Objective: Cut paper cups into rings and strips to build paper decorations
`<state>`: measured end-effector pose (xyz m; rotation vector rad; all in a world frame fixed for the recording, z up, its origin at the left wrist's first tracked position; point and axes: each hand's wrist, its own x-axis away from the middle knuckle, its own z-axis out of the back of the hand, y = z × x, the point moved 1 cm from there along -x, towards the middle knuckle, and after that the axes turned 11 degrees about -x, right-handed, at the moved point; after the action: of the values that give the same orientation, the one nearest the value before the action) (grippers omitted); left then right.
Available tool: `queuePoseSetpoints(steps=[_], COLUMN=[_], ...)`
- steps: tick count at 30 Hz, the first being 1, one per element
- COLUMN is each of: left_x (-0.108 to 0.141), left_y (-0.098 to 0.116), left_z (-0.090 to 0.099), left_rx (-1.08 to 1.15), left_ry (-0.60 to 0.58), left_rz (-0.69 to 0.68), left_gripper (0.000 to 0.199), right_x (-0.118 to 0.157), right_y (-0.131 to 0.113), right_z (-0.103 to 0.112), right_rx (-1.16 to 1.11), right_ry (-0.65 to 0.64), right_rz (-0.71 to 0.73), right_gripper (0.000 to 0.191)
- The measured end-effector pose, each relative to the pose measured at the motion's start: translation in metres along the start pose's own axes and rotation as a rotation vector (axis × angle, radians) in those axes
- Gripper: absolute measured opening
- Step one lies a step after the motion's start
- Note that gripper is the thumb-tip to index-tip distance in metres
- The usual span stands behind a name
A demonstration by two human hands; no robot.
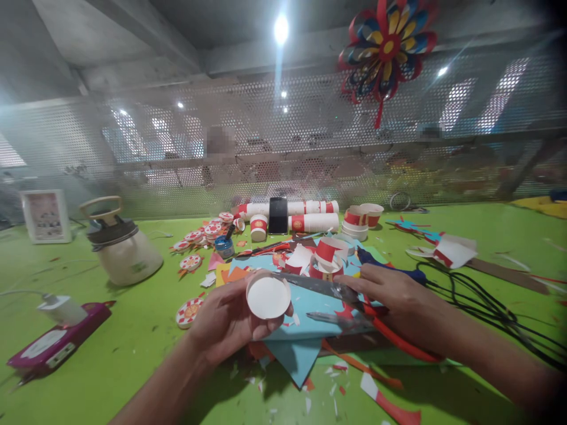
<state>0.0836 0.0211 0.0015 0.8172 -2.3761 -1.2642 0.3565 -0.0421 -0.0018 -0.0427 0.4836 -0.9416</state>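
Observation:
My left hand point(225, 316) is wrapped round a paper cup bottom point(268, 298), its round white face turned toward me. In my right hand point(398, 295) are large scissors with red handles point(394, 336). The scissor blades are spread apart: the upper blade point(310, 285) reaches to the rim of the cup bottom, the lower blade point(323, 317) points left over blue paper point(296, 360). Behind the hands lie cut red-and-white cup pieces point(328, 251). Several red-and-white paper discs with cut edges point(212, 229) are heaped to the left.
Stacked paper cups point(314, 223) and a phone point(278, 215) stand at the back, near a blue paint jar point(224, 247). On the left are a jug point(126, 254) and a purple power strip point(57, 342). Black cables point(478, 313) run along the right. Paper scraps point(334, 389) litter the front.

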Motion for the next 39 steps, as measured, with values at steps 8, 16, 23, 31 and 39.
queuePoseSetpoints(steps=[8,16,23,31,39], left_x=[0.0,0.0,-0.001,0.001,0.001], left_y=[0.001,0.001,0.002,0.001,0.004], left_z=[-0.006,-0.007,-0.005,-0.006,-0.005], left_rx=[0.037,0.054,0.074,0.104,0.047], left_ry=[0.018,0.011,0.035,0.041,0.04], left_rz=[0.002,-0.007,-0.001,0.0,-0.007], left_gripper=[0.02,0.019,0.018,0.019,0.019], right_x=[0.002,0.001,-0.001,-0.002,-0.007], right_y=[-0.005,0.002,-0.001,0.0,-0.002], right_z=[0.001,-0.004,-0.001,0.001,0.008], right_rx=[0.026,0.05,0.024,0.047,0.189], right_ry=[0.029,0.02,0.005,0.006,0.083], right_rz=[0.024,0.071,0.081,0.08,0.106], right_gripper=[0.039,0.043,0.041,0.04,0.04])
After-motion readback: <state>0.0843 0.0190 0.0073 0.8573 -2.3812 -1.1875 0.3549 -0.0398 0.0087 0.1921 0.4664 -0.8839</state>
